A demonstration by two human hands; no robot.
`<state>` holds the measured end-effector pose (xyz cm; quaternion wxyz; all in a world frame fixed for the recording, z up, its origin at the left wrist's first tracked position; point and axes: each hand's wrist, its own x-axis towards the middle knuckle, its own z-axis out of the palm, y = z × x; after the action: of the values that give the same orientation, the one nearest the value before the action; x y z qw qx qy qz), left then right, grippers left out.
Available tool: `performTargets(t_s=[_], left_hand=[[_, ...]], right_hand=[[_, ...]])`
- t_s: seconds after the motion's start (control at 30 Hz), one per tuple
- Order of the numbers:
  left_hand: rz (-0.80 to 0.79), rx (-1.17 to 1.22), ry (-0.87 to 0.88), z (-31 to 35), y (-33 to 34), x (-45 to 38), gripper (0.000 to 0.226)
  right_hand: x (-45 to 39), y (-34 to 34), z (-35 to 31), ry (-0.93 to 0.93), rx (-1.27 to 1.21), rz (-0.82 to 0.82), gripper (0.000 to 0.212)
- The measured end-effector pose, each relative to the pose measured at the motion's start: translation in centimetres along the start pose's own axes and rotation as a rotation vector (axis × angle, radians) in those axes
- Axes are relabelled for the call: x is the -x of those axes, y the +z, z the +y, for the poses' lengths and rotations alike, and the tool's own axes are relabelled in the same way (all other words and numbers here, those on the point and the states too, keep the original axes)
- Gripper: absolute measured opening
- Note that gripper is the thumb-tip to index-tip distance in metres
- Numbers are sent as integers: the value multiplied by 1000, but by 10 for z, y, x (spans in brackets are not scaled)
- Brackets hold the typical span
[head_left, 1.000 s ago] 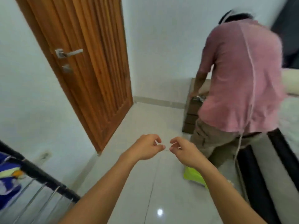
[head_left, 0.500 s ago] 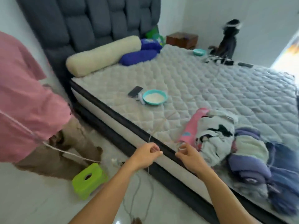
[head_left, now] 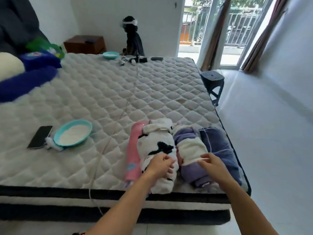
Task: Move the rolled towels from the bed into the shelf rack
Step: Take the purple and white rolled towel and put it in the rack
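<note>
Several rolled towels lie side by side at the near right corner of the bed (head_left: 108, 92): a pink roll (head_left: 133, 150), a white roll with black patches (head_left: 157, 143), a purple and white roll (head_left: 189, 148) and a dark blue roll (head_left: 218, 146). My left hand (head_left: 160, 164) rests on the near part of the white and black roll, fingers curled on it. My right hand (head_left: 210, 165) touches the purple and white roll, fingers bent on its white band. The shelf rack is out of view.
A teal bowl (head_left: 72, 134) of white powder and a black phone (head_left: 40, 136) lie on the mattress to the left. A thin white cable (head_left: 108, 141) runs across the bed. A second teal bowl (head_left: 111, 55) and a person sit at the far edge. A black stool (head_left: 212, 82) stands right of the bed.
The view swung from the door and a person in pink round to the bed. My hands moved from the bed's edge onto the rolled towels.
</note>
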<state>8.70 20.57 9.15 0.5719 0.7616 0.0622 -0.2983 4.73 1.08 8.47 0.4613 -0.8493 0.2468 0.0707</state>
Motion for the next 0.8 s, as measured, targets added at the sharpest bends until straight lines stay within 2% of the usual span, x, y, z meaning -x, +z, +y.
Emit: performTargets(t_s=[0.07, 0.13, 0.2, 0.27, 0.43, 0.57, 0.6, 0.8], left_hand=[[-161, -36, -133, 9, 24, -11, 22], [-285, -81, -321, 8, 45, -23, 58], [-332, -81, -468, 2, 59, -40, 81], [-311, -16, -566, -7, 69, -56, 90], [-210, 257, -622, -17, 84, -82, 84], [-122, 322, -671, -11, 94, -90, 84], [-106, 335, -678, -11, 95, -92, 81], [-23, 398, -680, 2, 101, -94, 65]], right_hand=[[-18, -9, 10, 56, -31, 18, 30], [-43, -15, 13, 79, -63, 23, 33], [-74, -20, 10, 70, -74, 1, 39], [-109, -22, 4, 32, -39, -39, 50], [-187, -12, -8, -37, 45, -203, 66], [-219, 8, -15, 28, 12, -379, 102], [-223, 13, -13, 52, 0, -393, 105], [-240, 21, -7, 128, -23, -362, 87]])
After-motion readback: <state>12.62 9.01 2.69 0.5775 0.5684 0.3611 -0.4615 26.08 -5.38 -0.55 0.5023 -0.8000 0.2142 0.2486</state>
